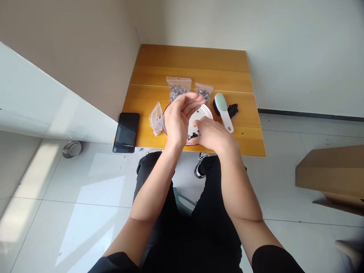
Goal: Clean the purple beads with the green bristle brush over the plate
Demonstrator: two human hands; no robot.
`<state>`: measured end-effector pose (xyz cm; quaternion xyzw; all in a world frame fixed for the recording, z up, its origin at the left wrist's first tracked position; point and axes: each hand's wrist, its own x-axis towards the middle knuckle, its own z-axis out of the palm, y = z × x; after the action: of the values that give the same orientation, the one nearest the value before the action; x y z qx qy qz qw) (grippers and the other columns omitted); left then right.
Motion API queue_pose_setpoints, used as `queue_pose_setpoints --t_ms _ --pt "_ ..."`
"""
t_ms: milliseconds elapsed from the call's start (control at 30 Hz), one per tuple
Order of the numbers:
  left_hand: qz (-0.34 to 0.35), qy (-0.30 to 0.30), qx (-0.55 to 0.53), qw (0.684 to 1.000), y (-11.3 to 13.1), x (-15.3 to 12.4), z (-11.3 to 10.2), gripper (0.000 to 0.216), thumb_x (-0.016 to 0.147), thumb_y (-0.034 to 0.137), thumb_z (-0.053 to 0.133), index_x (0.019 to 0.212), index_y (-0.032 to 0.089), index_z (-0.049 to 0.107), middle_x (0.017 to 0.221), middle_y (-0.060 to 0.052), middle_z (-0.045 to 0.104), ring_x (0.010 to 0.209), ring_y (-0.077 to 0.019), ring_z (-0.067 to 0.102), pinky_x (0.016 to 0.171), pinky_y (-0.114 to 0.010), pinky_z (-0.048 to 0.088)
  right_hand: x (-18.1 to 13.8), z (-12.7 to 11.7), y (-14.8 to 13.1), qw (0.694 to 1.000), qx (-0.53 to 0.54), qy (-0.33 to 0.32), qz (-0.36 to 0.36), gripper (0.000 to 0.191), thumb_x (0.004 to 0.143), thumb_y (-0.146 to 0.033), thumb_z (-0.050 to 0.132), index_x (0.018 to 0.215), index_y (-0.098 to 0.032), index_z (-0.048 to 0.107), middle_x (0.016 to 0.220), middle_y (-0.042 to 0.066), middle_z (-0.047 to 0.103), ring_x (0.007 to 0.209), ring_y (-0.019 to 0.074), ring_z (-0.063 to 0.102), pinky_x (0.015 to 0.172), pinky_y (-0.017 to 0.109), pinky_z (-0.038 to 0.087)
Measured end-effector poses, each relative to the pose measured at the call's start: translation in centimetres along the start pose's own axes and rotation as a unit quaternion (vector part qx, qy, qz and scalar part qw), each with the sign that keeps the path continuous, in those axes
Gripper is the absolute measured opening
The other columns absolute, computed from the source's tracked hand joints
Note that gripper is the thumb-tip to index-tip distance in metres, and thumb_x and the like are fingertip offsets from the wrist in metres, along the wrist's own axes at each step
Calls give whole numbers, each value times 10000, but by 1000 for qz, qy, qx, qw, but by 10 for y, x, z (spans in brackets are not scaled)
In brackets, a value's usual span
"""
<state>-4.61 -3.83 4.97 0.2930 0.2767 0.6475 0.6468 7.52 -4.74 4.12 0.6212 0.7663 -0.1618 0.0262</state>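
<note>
Your left hand (182, 115) hovers open, palm cupped, above the left half of the round white red-rimmed plate (206, 110) on the wooden bench (193, 60). Your right hand (212, 134) curls down at the plate's near edge, fingertips on the small dark beads (194, 135); whether they pinch any, I cannot tell. Right of the plate lies a white green-topped brush (223, 110); left, a black phone (126, 132).

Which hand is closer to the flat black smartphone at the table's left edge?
Left. The left hand hovers to the right of the black smartphone; the right hand sits farther right.
</note>
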Motion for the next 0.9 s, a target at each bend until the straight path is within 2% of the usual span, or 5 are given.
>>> queue_pose_setpoints --t_ms 100,233,467,733,900 --pt "-23 14 0 1000 -21 10 -10 304 985 295 483 862 165 729 902 -65 777 1014 -212 766 1073 -364 510 -3 7 -1 999 -5 39 -30 221 804 -266 791 997 -208 699 1015 127 664 797 264 658 602 351 439" --pt "-71 52 -38 995 -39 22 -20 267 965 260 484 857 156 705 894 -63 778 1067 -222 756 1094 -379 501 0 17 11 994 21 79 -67 168 822 -131 737 971 -204 716 1041 120 681 837 261 676 662 364 471" --pt "-119 83 -71 987 -45 34 -19 268 963 265 488 829 157 694 876 -69 778 1112 -229 740 1112 -386 498 8 19 25 990 82 74 -89 188 861 -77 623 875 -197 767 1014 86 736 890 248 691 799 380 518" --pt "-138 91 -82 983 -48 42 -22 279 961 302 511 813 156 697 895 -87 786 1137 -237 731 1136 -389 477 12 14 26 992 80 59 -80 206 847 -89 614 806 -216 771 888 74 757 797 227 666 674 354 468" --pt "-143 95 -81 982 -47 44 -21 267 950 292 520 796 157 692 861 -78 776 1118 -233 737 1119 -378 486 11 7 17 997 37 39 -59 220 805 -60 588 674 -198 697 701 54 673 640 182 566 583 337 370"
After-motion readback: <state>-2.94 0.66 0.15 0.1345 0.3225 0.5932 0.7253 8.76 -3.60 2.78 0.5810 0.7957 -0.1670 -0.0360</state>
